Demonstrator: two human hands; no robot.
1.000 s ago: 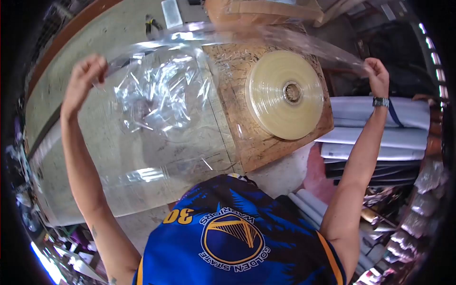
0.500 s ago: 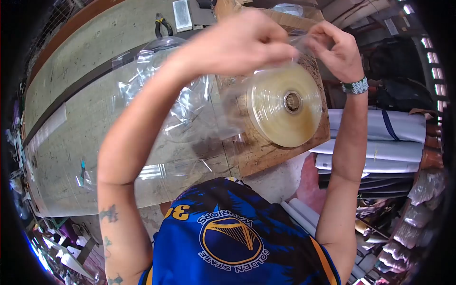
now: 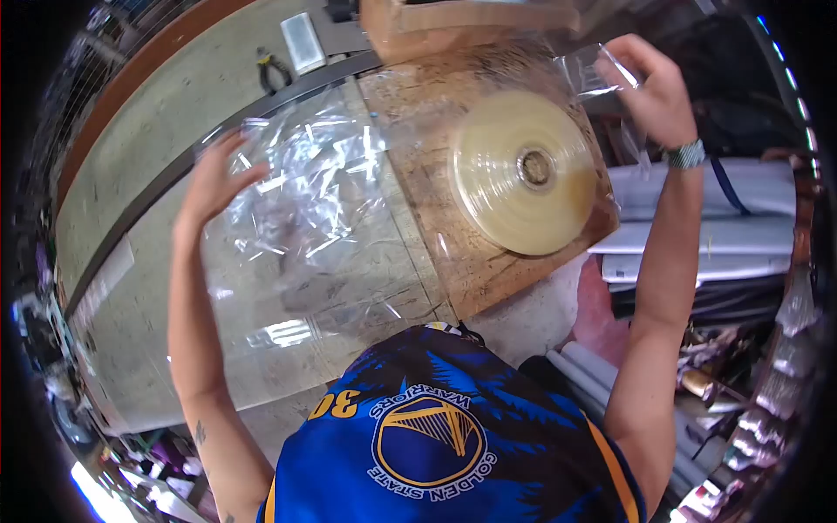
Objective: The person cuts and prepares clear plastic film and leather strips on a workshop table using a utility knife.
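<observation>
My left hand [image 3: 214,179] is over the left edge of a crinkled pile of clear plastic pieces [image 3: 309,174]. Its thumb and fingers are spread apart, the fingertips close to the shiny film. Out to the upper right, my right hand [image 3: 658,91] pinches a clear plastic strip [image 3: 584,74], which hangs partly below the fingers. Between the two hands a large roll of clear, yellowish film [image 3: 497,183] lies flat on a wooden board [image 3: 418,96], its round core facing up.
Pliers [image 3: 273,71] and a pale rectangular block [image 3: 302,44] lie at the far side of the table [image 3: 166,113]. A cardboard box [image 3: 471,26] stands behind the roll. Wrapped rolls [image 3: 741,231] are stacked at the right. A transparent sheet [image 3: 218,349] covers the near table.
My left hand has moved from above the roll down and left to the plastic pile. My right hand has shifted slightly right, with the clear strip in its fingers.
</observation>
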